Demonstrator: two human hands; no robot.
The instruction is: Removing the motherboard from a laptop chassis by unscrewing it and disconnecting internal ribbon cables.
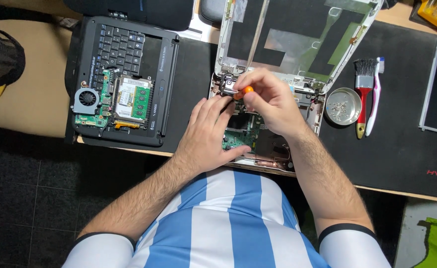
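Striped jersey point(228, 223) at the bottom, both forearms reaching up into a gutted white laptop point(265, 134).

Right hand point(273, 101) is pinching an orange-handled screwdriver point(247, 90), fingers curled tight around it, tip sitting at the hinge point(228, 83). Left hand point(206, 131) is lying open and flat on the green board point(241, 131), gripping nothing, just bracing. Risky bit, I reckon: driver slipping off and gouging the board, or a loose screw dropping into the chassis instead of the metal dish point(343, 105) nearby.
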